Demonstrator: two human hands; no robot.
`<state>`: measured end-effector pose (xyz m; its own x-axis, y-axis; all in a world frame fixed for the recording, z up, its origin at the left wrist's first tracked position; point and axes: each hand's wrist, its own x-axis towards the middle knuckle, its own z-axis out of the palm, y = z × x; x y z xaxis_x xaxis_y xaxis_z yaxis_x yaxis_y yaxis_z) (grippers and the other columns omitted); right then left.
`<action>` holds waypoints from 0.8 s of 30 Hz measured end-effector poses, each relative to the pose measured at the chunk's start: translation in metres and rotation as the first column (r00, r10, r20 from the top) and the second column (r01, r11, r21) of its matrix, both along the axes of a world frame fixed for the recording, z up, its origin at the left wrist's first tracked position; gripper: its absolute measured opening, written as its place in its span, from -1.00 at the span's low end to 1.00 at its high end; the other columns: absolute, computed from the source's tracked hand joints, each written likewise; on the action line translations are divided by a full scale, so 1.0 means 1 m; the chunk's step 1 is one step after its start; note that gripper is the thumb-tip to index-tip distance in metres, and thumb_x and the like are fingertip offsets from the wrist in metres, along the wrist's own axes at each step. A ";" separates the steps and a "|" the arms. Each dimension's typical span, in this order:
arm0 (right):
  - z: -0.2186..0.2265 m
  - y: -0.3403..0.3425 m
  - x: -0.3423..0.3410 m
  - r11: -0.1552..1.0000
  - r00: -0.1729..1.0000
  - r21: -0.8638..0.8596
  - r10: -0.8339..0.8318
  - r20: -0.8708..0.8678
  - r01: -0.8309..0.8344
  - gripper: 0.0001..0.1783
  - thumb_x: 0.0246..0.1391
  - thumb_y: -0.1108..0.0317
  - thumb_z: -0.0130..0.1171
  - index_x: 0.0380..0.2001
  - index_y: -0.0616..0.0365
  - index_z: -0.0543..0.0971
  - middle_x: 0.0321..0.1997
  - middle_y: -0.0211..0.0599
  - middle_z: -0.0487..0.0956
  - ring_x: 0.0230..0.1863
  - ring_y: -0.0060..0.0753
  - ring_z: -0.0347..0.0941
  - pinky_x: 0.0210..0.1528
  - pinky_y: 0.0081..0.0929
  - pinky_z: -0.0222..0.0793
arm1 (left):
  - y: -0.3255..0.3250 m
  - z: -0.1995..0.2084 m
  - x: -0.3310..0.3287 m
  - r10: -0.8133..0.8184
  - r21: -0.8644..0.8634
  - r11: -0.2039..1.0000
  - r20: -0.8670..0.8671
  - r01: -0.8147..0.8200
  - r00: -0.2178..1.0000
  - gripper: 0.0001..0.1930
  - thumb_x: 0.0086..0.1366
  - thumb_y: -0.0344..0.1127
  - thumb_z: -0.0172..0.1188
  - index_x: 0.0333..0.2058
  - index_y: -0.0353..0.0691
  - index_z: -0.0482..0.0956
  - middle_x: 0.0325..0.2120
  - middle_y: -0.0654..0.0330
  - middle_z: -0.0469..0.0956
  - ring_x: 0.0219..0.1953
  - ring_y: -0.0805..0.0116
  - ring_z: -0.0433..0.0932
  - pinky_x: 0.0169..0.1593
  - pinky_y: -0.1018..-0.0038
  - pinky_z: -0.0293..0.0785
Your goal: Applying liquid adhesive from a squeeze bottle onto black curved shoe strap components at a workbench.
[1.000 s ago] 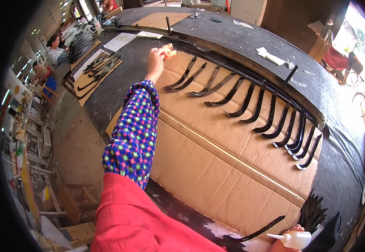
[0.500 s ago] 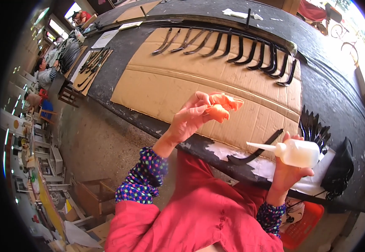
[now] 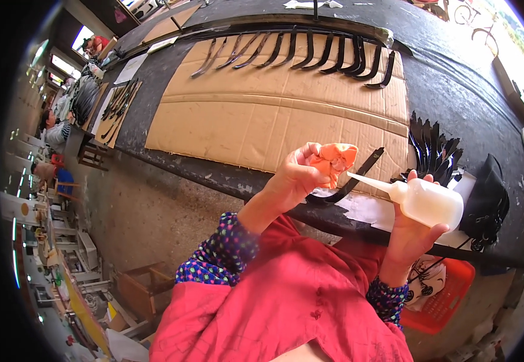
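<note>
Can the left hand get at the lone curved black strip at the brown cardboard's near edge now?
Probably yes: the left hand looks near the curved black strip, whose far end is uncovered. But that hand grips a crumpled orange cloth, and a white nozzled bottle points across the strip.

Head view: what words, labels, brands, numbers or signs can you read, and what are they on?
No readable text.
Bottle in the right hand: no lettering visible.
Cardboard: none visible.
White thing in red basket: dark marks, not readable as words.
Far left: too small and blurred to tell.
</note>
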<state>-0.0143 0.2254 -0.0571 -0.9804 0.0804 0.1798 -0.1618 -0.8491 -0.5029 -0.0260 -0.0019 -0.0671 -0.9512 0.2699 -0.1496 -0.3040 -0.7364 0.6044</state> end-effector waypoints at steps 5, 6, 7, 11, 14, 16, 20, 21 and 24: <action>-0.006 -0.005 -0.002 1.000 1.000 0.006 0.013 0.009 -0.013 -0.18 -0.13 -0.08 0.12 0.11 0.10 0.06 0.18 -0.12 0.08 0.21 0.08 -0.04 0.09 0.05 0.12 | 0.015 0.014 0.003 0.115 -0.125 0.985 -0.058 -0.122 0.992 -0.59 -0.23 -0.67 0.16 -0.38 -0.19 0.23 -0.18 0.12 0.27 -0.18 0.29 0.41 -0.26 0.48 0.47; -0.007 -0.007 -0.002 0.999 1.000 0.034 -0.007 0.011 0.007 -0.20 -0.12 -0.05 0.11 0.11 0.09 0.06 0.18 -0.11 0.09 0.20 0.09 -0.02 0.09 0.04 0.12 | 0.017 0.018 0.004 0.149 -0.178 0.971 -0.077 -0.160 0.986 -0.59 -0.23 -0.67 0.18 -0.40 -0.18 0.23 -0.17 0.13 0.25 -0.17 0.31 0.38 -0.24 0.48 0.45; -0.008 -0.007 -0.002 0.998 1.000 0.061 -0.027 0.014 0.026 -0.22 -0.10 -0.03 0.11 0.11 0.08 0.06 0.17 -0.10 0.09 0.19 0.09 -0.01 0.09 0.03 0.13 | 0.019 0.019 0.004 0.180 -0.230 0.953 -0.097 -0.198 0.979 -0.59 -0.24 -0.68 0.20 -0.43 -0.17 0.23 -0.16 0.14 0.23 -0.16 0.33 0.36 -0.21 0.48 0.43; -0.014 -0.013 -0.006 0.999 0.997 0.048 -0.009 0.079 0.005 -0.26 -0.07 0.02 0.10 0.11 0.08 0.06 0.16 -0.06 0.10 0.18 0.10 0.01 0.08 0.06 0.12 | 0.025 0.015 0.007 0.172 -0.592 0.664 -0.472 -0.456 0.864 -0.62 -0.21 -0.65 0.21 -0.44 -0.16 0.24 -0.18 0.12 0.29 -0.15 0.31 0.34 -0.15 0.46 0.33; -0.019 -0.013 -0.009 0.999 0.990 -0.035 0.006 0.140 -0.001 -0.29 -0.04 0.07 0.08 0.10 0.08 0.06 0.14 -0.04 0.11 0.18 0.11 0.00 0.09 0.09 0.10 | 0.031 0.024 0.010 -0.166 -0.635 0.196 -0.772 -0.747 0.613 -0.69 -0.18 -0.60 0.22 -0.47 -0.14 0.32 -0.14 0.12 0.34 -0.16 0.22 0.31 -0.12 0.44 0.25; -0.020 -0.006 -0.011 0.990 0.973 -0.142 0.054 0.225 -0.022 -0.26 -0.08 0.06 0.12 0.10 0.11 0.06 0.14 -0.08 0.13 0.17 0.08 0.03 0.08 0.09 0.10 | 0.033 0.029 0.011 -0.281 -0.554 0.138 -0.817 -0.821 0.504 -0.68 -0.14 -0.59 0.19 -0.36 -0.18 0.36 -0.17 0.16 0.37 -0.15 0.25 0.32 -0.12 0.43 0.24; -0.017 0.019 -0.015 0.844 0.972 -0.514 0.221 0.075 -0.153 -0.27 -0.08 0.18 0.13 0.09 0.18 0.05 0.15 -0.02 0.09 0.21 0.08 -0.07 0.14 0.12 -0.02 | 0.015 0.015 0.018 -0.567 -0.425 -0.112 -0.715 -0.898 0.409 -0.70 -0.11 -0.56 0.16 -0.32 -0.21 0.40 -0.20 0.22 0.38 -0.16 0.26 0.33 -0.14 0.45 0.29; -0.009 0.031 -0.020 0.605 0.957 -0.761 0.282 -0.069 -0.233 -0.29 -0.07 0.25 0.13 0.09 0.22 0.05 0.14 0.01 0.10 0.22 0.09 -0.11 0.18 0.12 -0.10 | 0.003 0.004 0.020 -0.619 -0.432 -0.220 -0.631 -0.874 0.468 -0.76 -0.16 -0.58 0.22 -0.50 -0.18 0.39 -0.22 0.21 0.36 -0.21 0.22 0.32 -0.15 0.47 0.32; 0.012 0.050 -0.023 0.949 0.975 -0.238 -0.219 -0.023 0.208 -0.22 -0.06 0.20 0.12 0.08 0.37 -0.04 0.15 0.06 0.02 0.22 0.09 -0.12 0.20 0.02 -0.06 | -0.025 0.000 0.034 -0.009 -0.790 0.090 -0.609 -0.606 0.793 -0.70 -0.09 -0.56 0.24 -0.57 -0.17 0.23 -0.26 0.15 0.34 -0.23 0.32 0.39 -0.18 0.47 0.38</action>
<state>-0.0377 0.2759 -0.0453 -0.9264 0.3319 0.1777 -0.3711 -0.8845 -0.2826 0.0078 -0.0266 -0.0672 -0.9271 -0.1161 0.3564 0.2429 0.5382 0.8071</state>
